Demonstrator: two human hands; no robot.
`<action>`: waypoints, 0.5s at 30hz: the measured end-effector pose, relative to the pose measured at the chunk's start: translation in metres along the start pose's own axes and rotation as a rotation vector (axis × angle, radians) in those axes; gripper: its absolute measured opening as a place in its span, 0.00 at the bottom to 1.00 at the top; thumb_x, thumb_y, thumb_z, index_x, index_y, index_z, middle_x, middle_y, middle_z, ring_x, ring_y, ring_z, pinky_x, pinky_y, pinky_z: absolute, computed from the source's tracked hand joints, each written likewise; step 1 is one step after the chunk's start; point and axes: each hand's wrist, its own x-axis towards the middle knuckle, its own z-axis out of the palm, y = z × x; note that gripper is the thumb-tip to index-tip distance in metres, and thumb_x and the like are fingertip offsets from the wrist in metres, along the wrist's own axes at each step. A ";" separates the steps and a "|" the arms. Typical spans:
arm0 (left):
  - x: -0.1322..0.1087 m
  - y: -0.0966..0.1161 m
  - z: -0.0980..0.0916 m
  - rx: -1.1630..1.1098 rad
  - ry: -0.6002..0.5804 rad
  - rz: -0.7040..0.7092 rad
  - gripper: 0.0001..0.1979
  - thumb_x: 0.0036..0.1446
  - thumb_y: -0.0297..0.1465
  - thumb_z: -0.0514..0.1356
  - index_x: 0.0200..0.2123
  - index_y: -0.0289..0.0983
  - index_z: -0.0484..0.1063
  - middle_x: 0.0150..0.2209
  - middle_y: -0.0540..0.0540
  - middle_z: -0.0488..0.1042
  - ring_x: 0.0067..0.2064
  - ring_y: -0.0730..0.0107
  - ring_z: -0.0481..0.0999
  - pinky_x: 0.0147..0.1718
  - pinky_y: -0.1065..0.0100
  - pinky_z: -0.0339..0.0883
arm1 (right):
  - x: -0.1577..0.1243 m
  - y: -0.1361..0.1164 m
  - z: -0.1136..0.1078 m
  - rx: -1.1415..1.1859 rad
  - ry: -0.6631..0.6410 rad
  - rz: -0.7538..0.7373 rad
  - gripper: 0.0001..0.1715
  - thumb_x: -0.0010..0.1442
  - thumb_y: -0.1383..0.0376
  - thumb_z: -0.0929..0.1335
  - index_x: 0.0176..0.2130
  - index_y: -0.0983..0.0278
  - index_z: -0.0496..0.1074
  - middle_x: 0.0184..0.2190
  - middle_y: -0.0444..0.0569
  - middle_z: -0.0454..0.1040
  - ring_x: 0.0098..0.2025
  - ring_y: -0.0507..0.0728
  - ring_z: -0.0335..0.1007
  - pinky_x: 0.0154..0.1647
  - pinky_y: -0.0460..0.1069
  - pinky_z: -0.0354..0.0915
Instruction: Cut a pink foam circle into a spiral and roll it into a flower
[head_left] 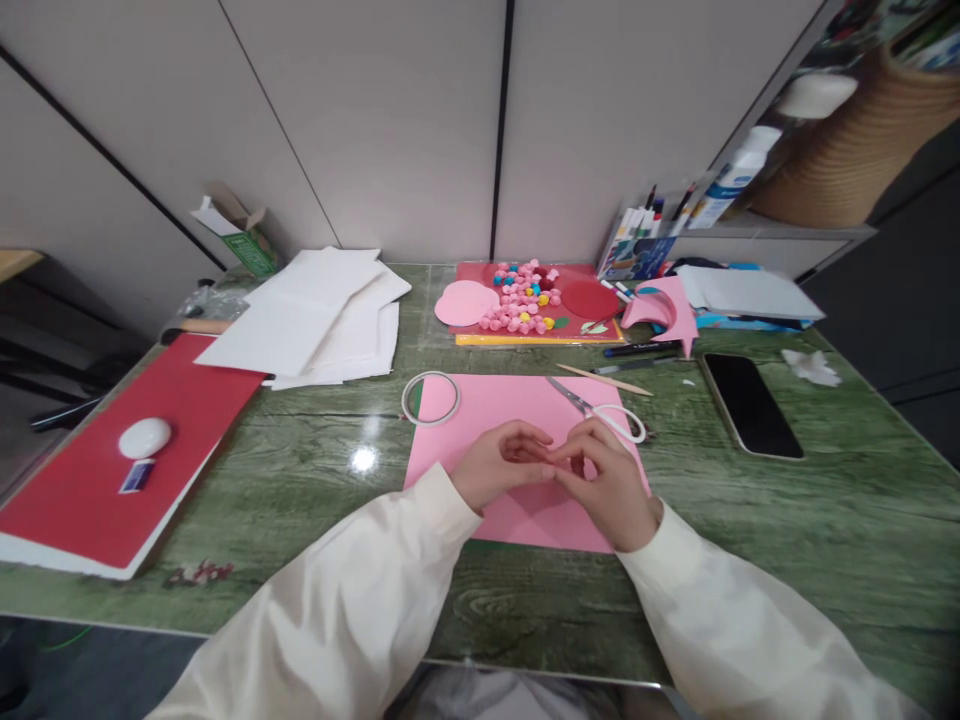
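Note:
Over a pink sheet of paper (540, 520), my left hand (504, 465) and my right hand (611, 482) meet fingertip to fingertip. Both have curled, pinching fingers; whatever sits between the tips is too small or hidden to make out. White-handled scissors (621, 424) lie on the sheet just beyond my right hand. A roll of tape (430, 398) rests at the sheet's far left corner. A wooden stick (606, 379) lies along its far edge. Past the sheet, small pink, blue and yellow paper pieces (517, 300) are heaped on red paper, flanked by a pink circle (466, 303) and a red circle (590, 299).
White sheets (300, 310) are piled at the back left. A red board (97, 480) carries a white rounded object (145, 438) and a glue stick (137, 476). A phone (752, 405), pens (641, 349) and pink paper scraps (664, 310) lie on the right.

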 end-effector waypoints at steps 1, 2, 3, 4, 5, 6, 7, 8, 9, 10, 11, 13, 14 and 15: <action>0.000 0.000 0.000 0.007 -0.003 0.007 0.18 0.37 0.29 0.66 0.35 0.33 0.67 0.30 0.47 0.70 0.33 0.73 0.70 0.35 0.67 0.64 | 0.000 -0.001 0.000 0.006 0.003 -0.007 0.06 0.48 0.72 0.68 0.26 0.62 0.68 0.26 0.43 0.60 0.26 0.50 0.58 0.24 0.46 0.58; 0.000 -0.001 0.000 0.012 -0.007 0.010 0.18 0.37 0.29 0.66 0.34 0.33 0.67 0.30 0.47 0.70 0.33 0.74 0.70 0.36 0.67 0.63 | 0.001 -0.001 0.000 0.011 0.006 -0.014 0.07 0.47 0.73 0.69 0.25 0.62 0.67 0.26 0.42 0.60 0.26 0.50 0.58 0.24 0.46 0.58; 0.000 -0.001 0.000 0.015 -0.012 0.009 0.18 0.37 0.29 0.66 0.34 0.33 0.67 0.29 0.47 0.70 0.33 0.74 0.70 0.36 0.67 0.63 | 0.001 -0.002 0.000 0.014 0.006 -0.016 0.08 0.47 0.73 0.69 0.24 0.62 0.66 0.26 0.42 0.59 0.26 0.50 0.58 0.24 0.45 0.58; 0.000 0.000 0.000 0.015 -0.018 0.006 0.18 0.37 0.29 0.66 0.34 0.33 0.68 0.29 0.47 0.70 0.33 0.74 0.70 0.36 0.67 0.63 | 0.001 -0.003 0.000 0.016 0.003 -0.016 0.09 0.46 0.74 0.68 0.23 0.62 0.65 0.26 0.42 0.59 0.26 0.50 0.58 0.24 0.45 0.58; 0.000 0.000 0.000 0.013 -0.026 0.003 0.18 0.37 0.29 0.67 0.34 0.33 0.68 0.30 0.47 0.70 0.33 0.74 0.70 0.37 0.67 0.62 | 0.001 -0.003 -0.001 0.017 -0.002 -0.013 0.10 0.46 0.75 0.68 0.23 0.63 0.64 0.26 0.42 0.59 0.27 0.50 0.58 0.25 0.45 0.58; 0.000 0.000 0.001 0.011 -0.037 0.003 0.18 0.37 0.29 0.67 0.34 0.33 0.68 0.30 0.47 0.70 0.33 0.73 0.70 0.37 0.66 0.62 | 0.001 -0.004 -0.001 0.018 -0.011 -0.010 0.11 0.45 0.76 0.68 0.23 0.63 0.64 0.26 0.42 0.59 0.27 0.50 0.58 0.25 0.46 0.58; 0.000 0.001 0.001 0.010 -0.051 0.006 0.19 0.36 0.29 0.67 0.34 0.33 0.68 0.30 0.47 0.71 0.33 0.73 0.70 0.37 0.66 0.62 | 0.001 -0.004 0.000 0.020 -0.023 -0.009 0.11 0.45 0.76 0.68 0.22 0.63 0.63 0.26 0.42 0.59 0.27 0.51 0.59 0.25 0.46 0.58; 0.000 0.001 0.002 0.011 -0.065 0.010 0.19 0.37 0.29 0.67 0.34 0.33 0.67 0.30 0.47 0.71 0.33 0.73 0.70 0.38 0.66 0.62 | 0.001 -0.004 0.000 0.020 -0.037 -0.009 0.11 0.45 0.76 0.68 0.22 0.63 0.63 0.26 0.42 0.59 0.27 0.51 0.59 0.26 0.46 0.58; -0.001 0.001 0.002 0.015 -0.078 0.014 0.18 0.37 0.29 0.67 0.34 0.33 0.67 0.31 0.46 0.71 0.33 0.73 0.70 0.38 0.66 0.61 | 0.001 -0.005 0.000 0.021 -0.049 -0.010 0.11 0.45 0.76 0.68 0.22 0.63 0.63 0.26 0.42 0.59 0.28 0.51 0.59 0.26 0.46 0.58; -0.001 0.001 0.003 0.020 -0.086 0.017 0.18 0.37 0.29 0.66 0.34 0.33 0.67 0.31 0.46 0.71 0.34 0.73 0.70 0.38 0.66 0.61 | 0.001 -0.005 0.000 0.021 -0.056 -0.011 0.11 0.45 0.75 0.68 0.22 0.63 0.63 0.26 0.42 0.59 0.28 0.51 0.59 0.26 0.46 0.58; -0.001 0.001 0.003 0.025 -0.088 0.020 0.18 0.37 0.29 0.66 0.34 0.33 0.67 0.31 0.46 0.71 0.34 0.73 0.70 0.38 0.66 0.61 | 0.001 -0.005 0.000 0.020 -0.061 -0.013 0.10 0.45 0.75 0.68 0.22 0.63 0.63 0.26 0.42 0.59 0.28 0.51 0.59 0.26 0.46 0.58; -0.001 0.001 0.003 0.024 -0.070 0.022 0.18 0.37 0.28 0.66 0.34 0.33 0.67 0.30 0.47 0.71 0.33 0.73 0.70 0.37 0.67 0.61 | 0.001 -0.006 0.001 0.013 -0.064 -0.017 0.10 0.46 0.74 0.68 0.23 0.63 0.63 0.26 0.43 0.59 0.27 0.51 0.59 0.26 0.46 0.58; -0.001 0.001 0.003 0.015 -0.058 0.019 0.18 0.37 0.28 0.67 0.34 0.33 0.67 0.29 0.47 0.71 0.33 0.73 0.70 0.37 0.67 0.61 | 0.001 -0.006 0.001 0.008 -0.064 -0.020 0.09 0.47 0.73 0.68 0.23 0.63 0.63 0.26 0.43 0.60 0.27 0.51 0.59 0.26 0.46 0.59; -0.001 0.001 0.003 0.000 -0.045 0.013 0.18 0.36 0.27 0.67 0.34 0.33 0.67 0.29 0.47 0.70 0.32 0.74 0.69 0.36 0.67 0.62 | 0.001 -0.007 0.000 0.004 -0.068 -0.025 0.08 0.48 0.72 0.68 0.24 0.63 0.63 0.26 0.43 0.60 0.27 0.51 0.60 0.26 0.46 0.59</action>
